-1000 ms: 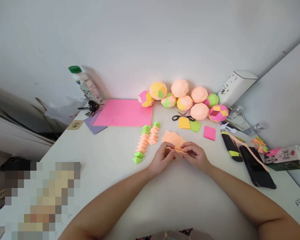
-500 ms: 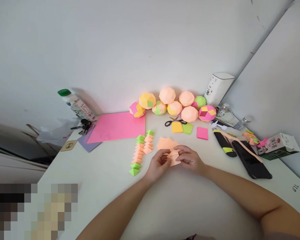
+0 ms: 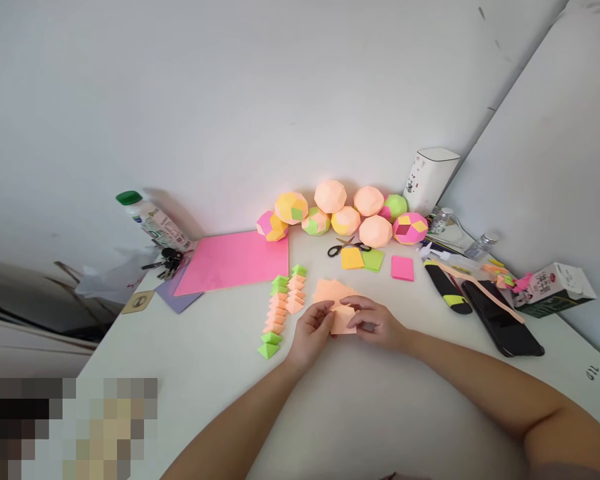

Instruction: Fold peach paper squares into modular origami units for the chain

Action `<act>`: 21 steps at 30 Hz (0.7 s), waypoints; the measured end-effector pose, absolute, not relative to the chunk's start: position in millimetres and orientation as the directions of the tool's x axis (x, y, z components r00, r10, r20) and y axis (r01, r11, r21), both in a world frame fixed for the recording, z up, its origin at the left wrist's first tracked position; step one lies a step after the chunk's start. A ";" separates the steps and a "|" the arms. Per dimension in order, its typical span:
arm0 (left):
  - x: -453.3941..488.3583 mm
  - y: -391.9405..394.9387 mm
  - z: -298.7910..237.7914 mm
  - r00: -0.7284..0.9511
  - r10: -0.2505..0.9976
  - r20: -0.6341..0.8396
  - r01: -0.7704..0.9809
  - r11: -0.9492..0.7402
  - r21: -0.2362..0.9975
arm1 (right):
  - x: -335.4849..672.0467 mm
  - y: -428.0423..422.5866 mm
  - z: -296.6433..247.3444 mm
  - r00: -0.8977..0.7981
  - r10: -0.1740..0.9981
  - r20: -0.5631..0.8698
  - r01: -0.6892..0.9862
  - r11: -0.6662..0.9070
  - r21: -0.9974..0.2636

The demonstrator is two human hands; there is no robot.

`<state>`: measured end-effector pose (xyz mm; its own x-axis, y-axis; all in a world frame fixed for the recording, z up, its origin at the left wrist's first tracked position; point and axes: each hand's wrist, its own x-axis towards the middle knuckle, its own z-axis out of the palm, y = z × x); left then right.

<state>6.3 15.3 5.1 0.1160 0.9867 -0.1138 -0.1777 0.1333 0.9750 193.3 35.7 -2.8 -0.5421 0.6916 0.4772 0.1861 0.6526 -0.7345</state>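
Both my hands meet over a small peach paper square (image 3: 343, 320) near the middle of the white table (image 3: 360, 413). My left hand (image 3: 314, 332) pinches its left edge and my right hand (image 3: 377, 321) pinches its right side, fingers curled. Just behind the square lies a loose stack of peach paper sheets (image 3: 330, 291). To the left of my hands runs a double row of folded peach and green paper units (image 3: 283, 305).
Paper balls (image 3: 345, 213) line the wall, with scissors (image 3: 344, 247) and yellow, green and pink note pads (image 3: 375, 261) in front. A big pink sheet (image 3: 235, 260), keys (image 3: 166, 261) and a bottle (image 3: 153, 220) lie left. A phone (image 3: 503, 319), marker (image 3: 446, 288) and carton (image 3: 555, 288) sit right.
The folded peach strip between my fingers has been opened out into a flat square. My head has tilted, so the whole table sits a little lower in view.
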 end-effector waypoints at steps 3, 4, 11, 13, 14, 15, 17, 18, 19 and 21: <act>5.5 15.3 6.9 0.134 0.985 -0.108 -0.212 0.135 0.968 | 193.9 35.5 -3.2 -0.533 0.728 0.431 0.208 0.606 -0.768; 5.4 15.2 7.6 0.142 0.984 -0.112 -0.220 0.142 0.965 | 193.8 35.2 -2.9 -0.526 0.735 0.427 0.215 0.601 -0.770; 4.9 14.5 9.1 0.165 0.979 -0.116 -0.207 0.150 0.967 | 191.0 33.3 3.0 -0.519 0.745 0.419 0.150 0.562 -0.813; 4.7 14.3 8.5 0.196 0.973 -0.122 -0.193 0.161 0.968 | 191.3 33.3 4.3 -0.515 0.758 0.401 0.142 0.537 -0.831; 4.6 14.1 8.1 0.207 0.970 -0.125 -0.182 0.164 0.970 | 191.6 33.3 4.8 -0.514 0.765 0.387 0.143 0.522 -0.841; 4.5 14.0 7.8 0.215 0.968 -0.131 -0.173 0.169 0.970 | 191.9 33.3 5.4 -0.515 0.774 0.370 0.145 0.503 -0.852; 4.3 13.8 7.4 0.230 0.961 -0.154 -0.164 0.195 0.967 | 192.4 33.3 6.4 -0.513 0.791 0.333 0.142 0.461 -0.876; 4.2 13.8 7.3 0.239 0.956 -0.167 -0.166 0.210 0.964 | 192.6 33.3 6.9 -0.511 0.799 0.317 0.138 0.440 -0.887; 4.1 13.9 7.3 0.248 0.953 -0.175 -0.168 0.220 0.961 | 192.7 33.3 7.2 -0.509 0.805 0.304 0.133 0.422 -0.897; 4.2 14.2 7.5 0.253 0.952 -0.171 -0.176 0.219 0.960 | 193.0 33.3 7.5 -0.506 0.814 0.287 0.125 0.398 -0.909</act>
<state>4.2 14.2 7.5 0.2534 0.9521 -0.1712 -0.1763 0.2195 0.9596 193.0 33.3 7.5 -0.5056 0.8138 0.2867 0.1253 0.3980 -0.9088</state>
